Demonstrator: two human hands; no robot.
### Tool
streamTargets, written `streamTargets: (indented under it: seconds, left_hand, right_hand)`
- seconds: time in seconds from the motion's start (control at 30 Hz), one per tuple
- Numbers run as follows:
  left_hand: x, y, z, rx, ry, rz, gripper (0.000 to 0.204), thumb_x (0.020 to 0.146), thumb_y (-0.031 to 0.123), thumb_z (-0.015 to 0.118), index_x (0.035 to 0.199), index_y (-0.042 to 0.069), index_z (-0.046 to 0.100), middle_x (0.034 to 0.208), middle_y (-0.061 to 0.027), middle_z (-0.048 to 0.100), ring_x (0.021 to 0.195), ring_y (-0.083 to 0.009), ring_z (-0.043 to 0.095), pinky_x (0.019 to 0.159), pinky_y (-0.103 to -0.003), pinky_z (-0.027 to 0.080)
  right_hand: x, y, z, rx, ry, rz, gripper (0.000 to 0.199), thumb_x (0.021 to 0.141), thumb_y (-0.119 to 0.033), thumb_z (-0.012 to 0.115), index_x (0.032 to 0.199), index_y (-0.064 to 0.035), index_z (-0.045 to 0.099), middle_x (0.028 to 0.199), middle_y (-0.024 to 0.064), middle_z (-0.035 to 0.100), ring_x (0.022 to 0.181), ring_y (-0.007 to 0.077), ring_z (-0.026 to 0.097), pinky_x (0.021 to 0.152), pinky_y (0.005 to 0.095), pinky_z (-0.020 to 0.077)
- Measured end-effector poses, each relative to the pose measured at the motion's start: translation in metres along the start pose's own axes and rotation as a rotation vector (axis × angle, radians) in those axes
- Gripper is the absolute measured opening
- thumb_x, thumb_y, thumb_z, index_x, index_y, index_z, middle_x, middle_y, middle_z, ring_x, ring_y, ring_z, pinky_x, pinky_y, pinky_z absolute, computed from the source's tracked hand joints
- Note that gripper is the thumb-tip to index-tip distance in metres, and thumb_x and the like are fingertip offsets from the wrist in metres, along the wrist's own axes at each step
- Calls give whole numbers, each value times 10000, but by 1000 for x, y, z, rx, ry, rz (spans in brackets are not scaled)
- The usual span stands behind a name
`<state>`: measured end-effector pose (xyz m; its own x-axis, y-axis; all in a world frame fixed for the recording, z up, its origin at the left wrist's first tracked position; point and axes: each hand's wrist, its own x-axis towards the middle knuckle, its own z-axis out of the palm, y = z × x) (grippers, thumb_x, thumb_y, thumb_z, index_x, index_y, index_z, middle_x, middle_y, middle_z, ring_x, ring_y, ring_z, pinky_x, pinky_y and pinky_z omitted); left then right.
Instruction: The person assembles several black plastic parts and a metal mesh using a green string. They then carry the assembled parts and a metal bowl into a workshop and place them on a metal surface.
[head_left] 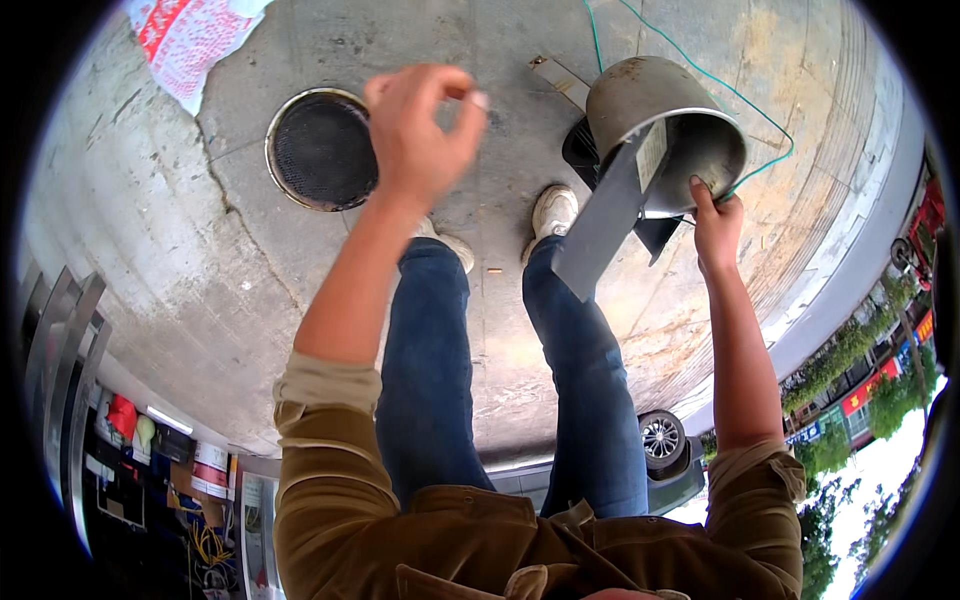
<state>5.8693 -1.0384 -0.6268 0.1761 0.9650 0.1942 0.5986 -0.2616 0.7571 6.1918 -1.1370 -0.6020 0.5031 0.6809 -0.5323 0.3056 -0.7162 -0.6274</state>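
Note:
At the right, my right hand (718,230) grips the rim of an open-ended metal cylinder (640,88), its thumb at the mouth. The cylinder lies tilted, the mouth facing me, and its inside shows bare metal. A flat grey metal plate (605,220) slants across the mouth toward my left; whether it is fixed to the cylinder I cannot tell. My left hand (425,135) hovers with its fingers curled and its thumb close to the index fingertip, slightly blurred. Anything pinched there is too small to make out. Beside it on the ground sits a round, dark perforated disc (318,150) with a metal rim.
A thin green cord (745,100) loops behind the cylinder. Partly hidden beneath it are a black object (580,155) and a metal strip (560,82). A red-and-white bag (195,45) lies far left. Metal frames (60,340) stand at the left, and a car wheel (661,438) shows behind my legs.

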Motion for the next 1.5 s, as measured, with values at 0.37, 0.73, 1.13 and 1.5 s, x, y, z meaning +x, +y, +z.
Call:
streamTargets:
  seconds: [0.37, 0.73, 1.13, 1.5]
  left_hand:
    - [41, 109, -35, -101, -156, 245, 205, 745, 105, 593, 941, 142, 637, 795, 21, 587, 728, -137, 552, 766, -316, 344]
    - [-279, -200, -37, 29, 339, -1416, 190, 756, 190, 594, 882, 56, 643, 831, -82, 643, 780, -204, 606, 730, -300, 446]
    - [-297, -302, -65, -234, 452, -1643, 281, 817, 172, 526, 1049, 20, 568, 1014, -54, 577, 882, -168, 525, 818, -272, 380]
    - [-229, -202, -124, -667, 359, -1388, 119, 750, 246, 643, 765, 140, 594, 707, 85, 540, 691, -58, 452, 731, -297, 309]
  right_hand:
    - [3, -15, 10, -106, -45, -65, 255, 772, -183, 609, 636, 25, 549, 548, 14, 515, 527, 79, 431, 493, 273, 368]
    - [-6, -13, 3, 16, -165, 22, 174, 798, -193, 611, 754, -30, 567, 648, -28, 503, 539, 48, 393, 476, 210, 294]
    - [-2, 12, -40, 14, -86, 122, 213, 819, -157, 595, 978, -30, 531, 905, 17, 569, 731, 73, 504, 609, 228, 386]
    - [-33, -33, -60, -76, -80, 102, 243, 810, -180, 603, 990, -30, 539, 890, 18, 572, 710, 79, 494, 596, 226, 374]
